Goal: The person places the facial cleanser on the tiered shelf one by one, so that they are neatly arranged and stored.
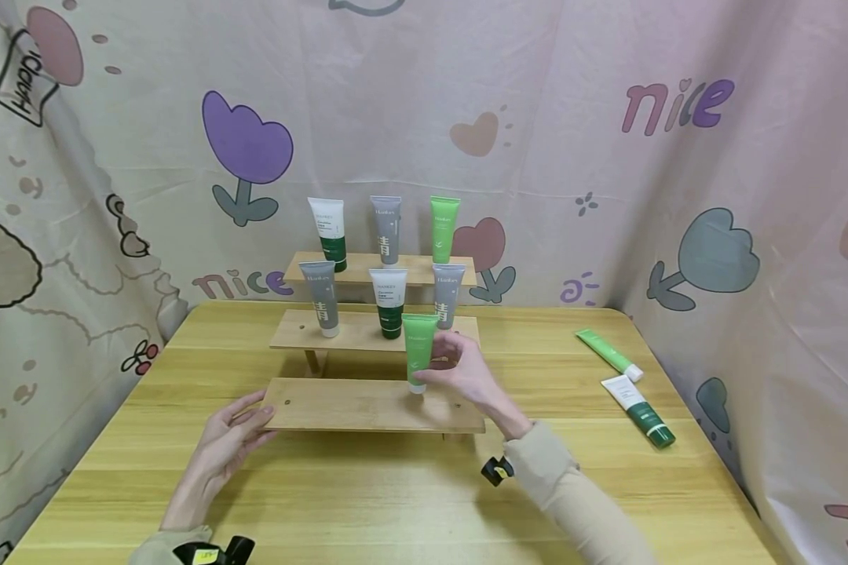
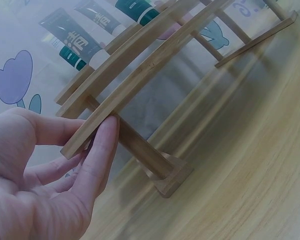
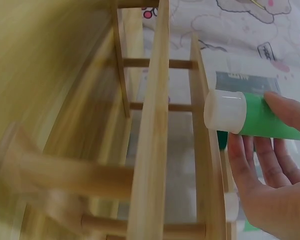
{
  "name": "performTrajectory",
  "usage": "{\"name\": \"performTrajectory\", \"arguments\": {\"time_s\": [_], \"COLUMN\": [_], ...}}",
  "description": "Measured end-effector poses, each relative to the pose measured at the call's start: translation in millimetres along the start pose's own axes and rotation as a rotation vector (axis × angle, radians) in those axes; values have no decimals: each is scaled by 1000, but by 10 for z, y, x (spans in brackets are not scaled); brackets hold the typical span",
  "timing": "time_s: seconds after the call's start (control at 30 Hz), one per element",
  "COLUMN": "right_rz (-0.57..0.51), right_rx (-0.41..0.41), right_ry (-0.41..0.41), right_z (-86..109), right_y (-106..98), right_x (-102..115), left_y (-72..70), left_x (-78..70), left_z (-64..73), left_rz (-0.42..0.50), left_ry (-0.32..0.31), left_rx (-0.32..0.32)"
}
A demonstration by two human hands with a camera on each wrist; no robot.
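My right hand [image 1: 459,373] holds a green squeeze tube [image 1: 418,345] upright, cap down, between thumb and fingers. In the right wrist view its white cap [image 3: 224,111] is apart from the front board of a three-tier wooden rack [image 1: 353,404]. At the rack's left end, my left hand [image 1: 229,439] pinches the edge of that board, thumb and fingers on either side. Behind on the middle tier stand a grey tube [image 1: 321,298], a white-and-green tube [image 1: 389,302] and another grey tube [image 1: 447,294], partly covered by the held one.
On the top tier stand a white-and-green tube [image 1: 330,231], a grey tube [image 1: 385,227] and a green tube [image 1: 443,227]. Toward the table's right edge lie another green tube [image 1: 608,353] and a white-and-green tube [image 1: 639,412]. Printed cloth [image 1: 537,173] hangs around the wooden table [image 1: 367,502].
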State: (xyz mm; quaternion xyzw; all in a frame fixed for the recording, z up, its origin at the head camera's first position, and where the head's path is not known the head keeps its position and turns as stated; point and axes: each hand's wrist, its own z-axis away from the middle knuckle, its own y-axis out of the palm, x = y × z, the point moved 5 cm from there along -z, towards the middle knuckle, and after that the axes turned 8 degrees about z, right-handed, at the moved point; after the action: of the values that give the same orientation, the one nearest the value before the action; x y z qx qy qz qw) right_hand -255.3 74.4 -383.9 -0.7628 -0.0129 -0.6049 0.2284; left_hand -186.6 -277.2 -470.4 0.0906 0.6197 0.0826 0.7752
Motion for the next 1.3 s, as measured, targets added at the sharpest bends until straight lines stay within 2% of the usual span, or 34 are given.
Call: {"name": "performTrajectory", "arguments": {"time_s": [0.27,1.0,1.3], "right_rz": [-3,24,23], "right_rx": [26,67,85], "right_ry": [-76,-73,-118], "right_z": [-82,-287,-328], "right_y": [226,785,961], "right_x": [75,157,189], "left_y": [-1,-3,-4], "left_x": [5,4,8], "left_z": [-3,-3,-1], "left_rz": [7,9,13], "left_ry": [2,8,-1], "left_rx": [-1,-3,-11]}}
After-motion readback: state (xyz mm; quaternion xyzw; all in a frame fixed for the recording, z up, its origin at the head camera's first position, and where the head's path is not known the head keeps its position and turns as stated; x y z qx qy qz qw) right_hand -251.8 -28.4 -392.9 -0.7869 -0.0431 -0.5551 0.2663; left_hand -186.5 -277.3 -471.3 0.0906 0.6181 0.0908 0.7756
